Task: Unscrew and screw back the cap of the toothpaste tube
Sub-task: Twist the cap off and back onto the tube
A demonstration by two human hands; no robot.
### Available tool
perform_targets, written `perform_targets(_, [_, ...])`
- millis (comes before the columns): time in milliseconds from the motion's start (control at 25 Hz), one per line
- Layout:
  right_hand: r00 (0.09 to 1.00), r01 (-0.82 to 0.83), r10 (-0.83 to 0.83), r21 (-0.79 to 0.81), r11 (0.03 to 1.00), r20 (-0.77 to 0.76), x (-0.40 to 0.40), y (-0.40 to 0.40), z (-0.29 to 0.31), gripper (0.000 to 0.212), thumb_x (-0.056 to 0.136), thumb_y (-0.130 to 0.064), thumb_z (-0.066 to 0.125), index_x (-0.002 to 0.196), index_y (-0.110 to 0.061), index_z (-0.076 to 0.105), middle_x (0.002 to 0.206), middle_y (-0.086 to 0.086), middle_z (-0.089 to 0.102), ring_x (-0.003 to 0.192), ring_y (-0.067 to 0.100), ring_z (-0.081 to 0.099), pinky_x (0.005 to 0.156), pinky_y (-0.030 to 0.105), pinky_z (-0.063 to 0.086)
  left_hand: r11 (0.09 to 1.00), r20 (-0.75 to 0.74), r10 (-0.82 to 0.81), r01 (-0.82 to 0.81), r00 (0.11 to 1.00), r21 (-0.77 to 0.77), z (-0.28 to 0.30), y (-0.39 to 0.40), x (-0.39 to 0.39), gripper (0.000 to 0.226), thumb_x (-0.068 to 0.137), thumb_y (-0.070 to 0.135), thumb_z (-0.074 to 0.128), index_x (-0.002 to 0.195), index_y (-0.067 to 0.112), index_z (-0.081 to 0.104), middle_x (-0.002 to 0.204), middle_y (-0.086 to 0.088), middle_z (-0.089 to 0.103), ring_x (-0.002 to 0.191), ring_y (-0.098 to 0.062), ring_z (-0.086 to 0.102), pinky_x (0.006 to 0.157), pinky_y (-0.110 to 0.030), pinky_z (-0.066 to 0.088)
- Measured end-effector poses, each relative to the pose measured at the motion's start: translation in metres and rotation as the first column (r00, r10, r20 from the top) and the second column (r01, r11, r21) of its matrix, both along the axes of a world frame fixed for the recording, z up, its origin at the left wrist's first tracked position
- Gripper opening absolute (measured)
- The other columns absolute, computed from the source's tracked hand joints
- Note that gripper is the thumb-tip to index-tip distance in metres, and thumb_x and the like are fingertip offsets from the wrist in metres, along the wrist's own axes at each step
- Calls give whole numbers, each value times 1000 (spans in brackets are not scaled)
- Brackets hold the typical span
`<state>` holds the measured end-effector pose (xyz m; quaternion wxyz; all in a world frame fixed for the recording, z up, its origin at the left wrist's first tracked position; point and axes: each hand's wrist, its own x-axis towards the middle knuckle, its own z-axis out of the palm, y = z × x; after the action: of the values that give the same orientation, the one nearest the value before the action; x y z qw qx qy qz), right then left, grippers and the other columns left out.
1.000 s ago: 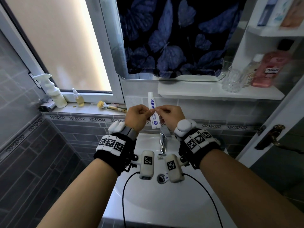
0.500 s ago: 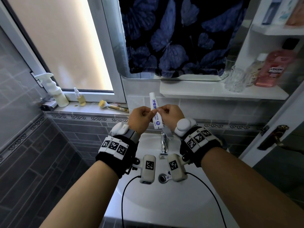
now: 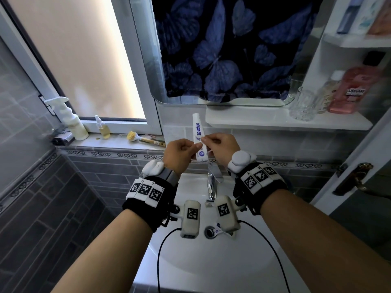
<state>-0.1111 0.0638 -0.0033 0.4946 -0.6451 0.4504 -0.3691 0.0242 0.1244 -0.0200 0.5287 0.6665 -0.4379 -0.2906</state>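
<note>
Both grips pinch the upright toothpaste tube (image 3: 198, 140) above the sink (image 3: 211, 261): left hand (image 3: 179, 153) and right hand (image 3: 222, 149) raised, facing.

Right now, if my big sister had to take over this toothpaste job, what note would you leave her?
Left hand: pinching the toothpaste tube from the left.
Right hand: pinching the same tube from the right.
Where things are: the tube is held about upright above the faucet and sink, flat crimped end on top. The lower end sits between the hands; the cap cannot be made out from here.
Done: the tube is picked up and held in both hands.
Left: cannot tell whether the cap has been off yet, so check it, unscrew if needed, then screw it back on tight.
</note>
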Motion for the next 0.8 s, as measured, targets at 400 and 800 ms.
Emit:
perform_targets(400, [996,-18,0,-213,977,-85,5,10,-5,27,84,-32,73,107,-19,64,89,1,71,72,16,68,64,30,57,1000,-331,5,-4,944,3,3,-3,2,7,84,10,70,78,8,68,66,-10,63,54,-16,54,50,-26,46])
perform_targets(800, [947,-307,249,-339,889,-204,-16,-3,-1,23,72,-9,84,95,-11,79,95,4,78,86,16,74,83,34,59,995,-630,-35,83,775,47,2,-5,9,11,86,5,69,94,-2,69,77,-13,63,62,-15,57,56,-19,55])
